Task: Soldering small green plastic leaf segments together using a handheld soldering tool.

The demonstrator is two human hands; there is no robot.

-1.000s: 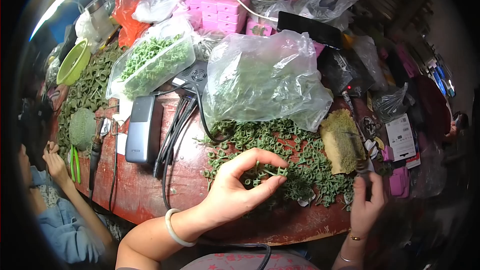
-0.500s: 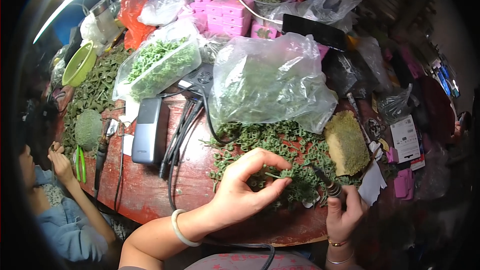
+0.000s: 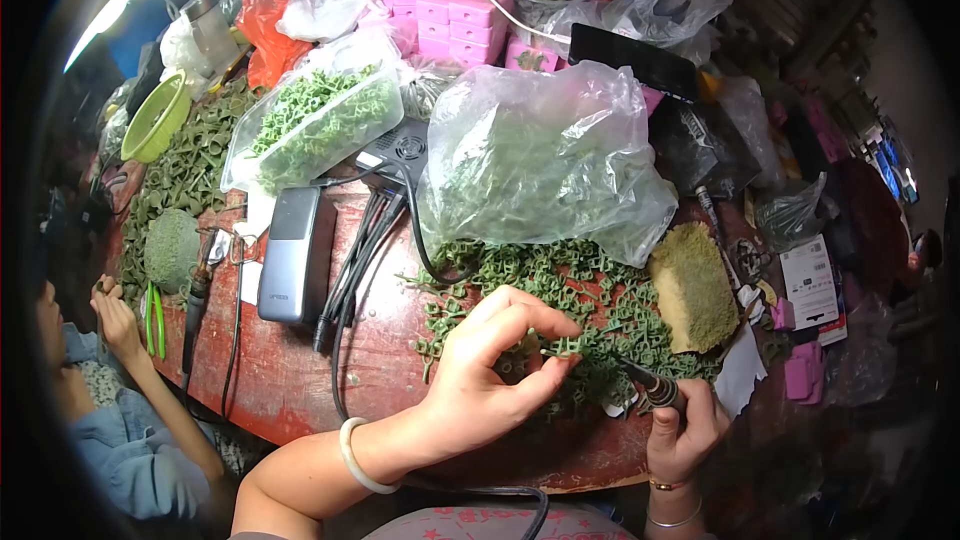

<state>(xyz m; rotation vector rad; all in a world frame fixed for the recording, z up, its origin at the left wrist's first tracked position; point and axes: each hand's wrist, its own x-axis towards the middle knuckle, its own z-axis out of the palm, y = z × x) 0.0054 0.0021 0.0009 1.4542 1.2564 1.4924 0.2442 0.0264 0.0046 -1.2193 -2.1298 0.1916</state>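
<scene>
Where the left hand [image 3: 490, 365] is: lower centre of the frame, its thumb and forefinger clamped on a green piece [image 3: 562, 346].
Green piece: between those fingertips, below the middle of the frame, over the green pile [image 3: 520, 265].
Right hand [image 3: 690, 427]: lower right of centre, closed round the dark handle of a tool [image 3: 661, 391].
Tool: tip pointing up and left toward the green piece; whether they touch, I cannot tell.
Green pile: spread over the red surface [image 3: 290, 370], below the clear bag [image 3: 545, 160] in the frame.
Pad [image 3: 697, 290]: yellowish, right of the green pile.
Tub [image 3: 382, 112]: upper left, holding brighter green bits [image 3: 310, 110].
Power bank [image 3: 288, 260]: left of centre, beside black cables [image 3: 352, 270].
Co-worker's hand [image 3: 118, 325]: left edge.
</scene>
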